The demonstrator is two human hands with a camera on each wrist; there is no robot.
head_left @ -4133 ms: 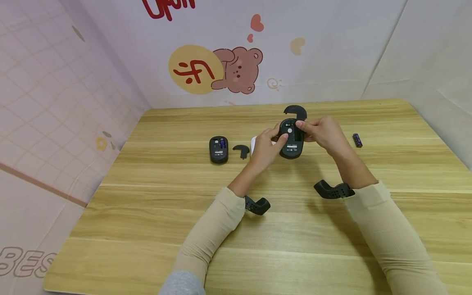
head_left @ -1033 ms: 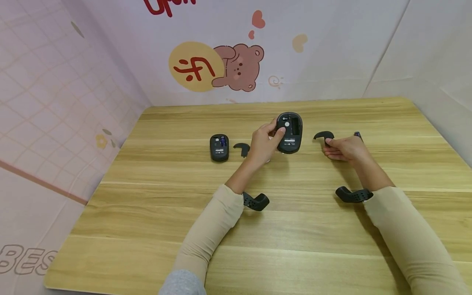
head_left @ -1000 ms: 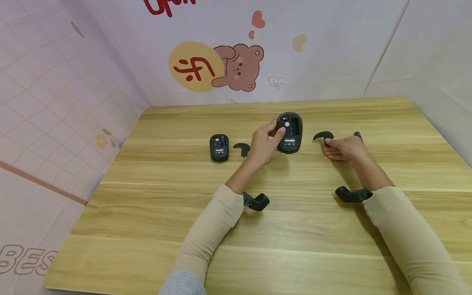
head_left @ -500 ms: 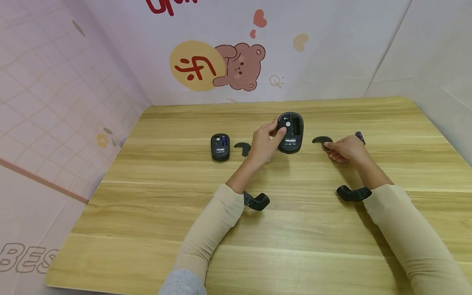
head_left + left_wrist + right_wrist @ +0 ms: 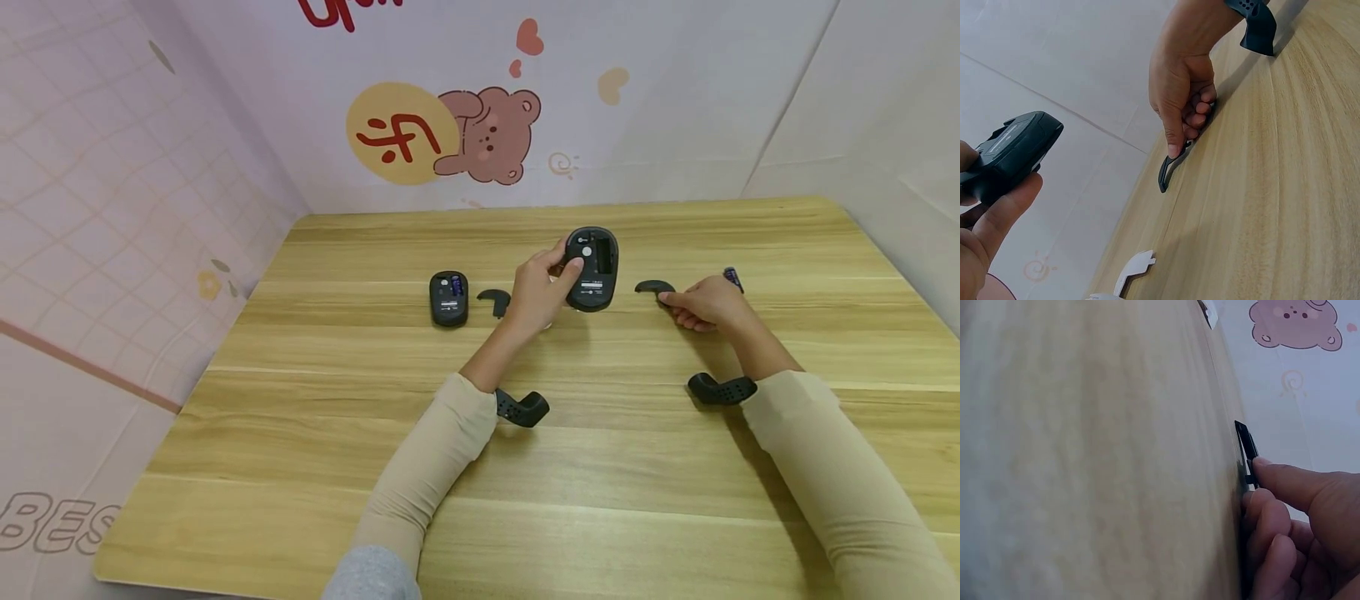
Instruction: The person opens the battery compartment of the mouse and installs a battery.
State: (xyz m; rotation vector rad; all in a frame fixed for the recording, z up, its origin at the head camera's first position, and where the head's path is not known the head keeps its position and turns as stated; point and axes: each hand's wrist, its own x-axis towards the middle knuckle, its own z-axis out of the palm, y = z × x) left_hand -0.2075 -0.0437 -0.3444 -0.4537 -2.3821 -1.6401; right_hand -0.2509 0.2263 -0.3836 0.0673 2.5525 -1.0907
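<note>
My left hand (image 5: 537, 292) holds a black computer mouse (image 5: 592, 292) above the table, underside toward the head camera, thumb across it. Its battery compartment (image 5: 603, 257) is uncovered and looks empty. To the right, my right hand (image 5: 708, 304) pinches a black, hook-shaped battery cover (image 5: 654, 287) between thumb and fingers. In the left wrist view the cover (image 5: 1169, 169) lies close over the tabletop, its tab end hidden by the fingers. The right wrist view shows the thumb on the edge of the cover (image 5: 1246, 440).
A second mouse (image 5: 449, 300) lies underside up at left, a purple battery (image 5: 457, 286) in it. Beside it lies another black cover (image 5: 495, 302). A loose battery (image 5: 732, 279) is behind my right hand. White curved pieces (image 5: 1136, 267) lie under my left hand.
Earlier, both hands were at the mouse with the cover at its top end. My right hand has since carried the cover right and lowered it to the table. My left hand has barely moved.
</note>
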